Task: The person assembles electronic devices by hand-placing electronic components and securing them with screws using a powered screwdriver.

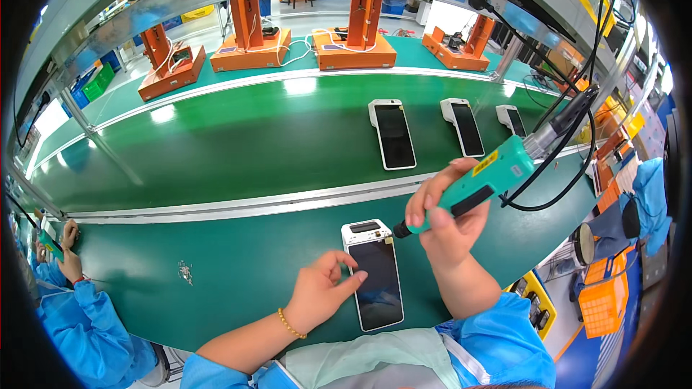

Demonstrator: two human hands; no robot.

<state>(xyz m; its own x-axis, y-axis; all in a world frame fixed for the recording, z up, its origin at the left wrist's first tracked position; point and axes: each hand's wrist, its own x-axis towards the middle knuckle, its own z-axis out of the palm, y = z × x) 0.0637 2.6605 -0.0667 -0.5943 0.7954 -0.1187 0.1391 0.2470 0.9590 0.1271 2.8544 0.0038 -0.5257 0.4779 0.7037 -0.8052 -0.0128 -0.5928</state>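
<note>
A white handheld terminal [376,284] with a dark screen lies face up on the green bench in front of me. My left hand [326,289] is at its left edge, thumb reaching over the screen and fingers loosely bent and apart. Whether the fingertips press on the terminal I cannot tell. In my right hand [450,227] is a green electric screwdriver [479,184], gripped with the fingers round its body and tilted. Its dark tip points down-left, close to the terminal's upper right corner. Left of my left hand lies a small pile of screws [185,272].
Three more terminals [393,135] lie on the green conveyor belt [238,137] beyond a metal rail [238,205]. Orange fixtures [357,50] stand behind. Black cables [569,198] loop at right, near a yellow tray [537,302]. A co-worker's hands [70,259] work at far left.
</note>
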